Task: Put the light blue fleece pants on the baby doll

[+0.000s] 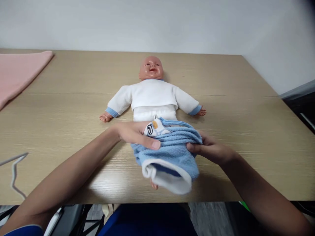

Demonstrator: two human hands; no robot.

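Note:
A baby doll [154, 95] lies on its back with its head toward the wall, in a white long-sleeved top with blue cuffs. Over its lower body, both hands hold bunched blue baby trousers [169, 155] with white trim at the near opening and an embroidered patch. My left hand [140, 136] grips the left side, thumb on top and fingers hidden in the cloth. On the right side, my right hand [205, 147] pinches the gathered folds between thumb and fingers. One doll foot [154, 184] shows beneath the cloth; the legs are mostly hidden.
A folded pink cloth [22, 72] lies at the far left of the wooden table [246, 131]. A white wire hanger [14, 170] is at the near left. A wall stands behind the table. Dark items are beyond the right edge.

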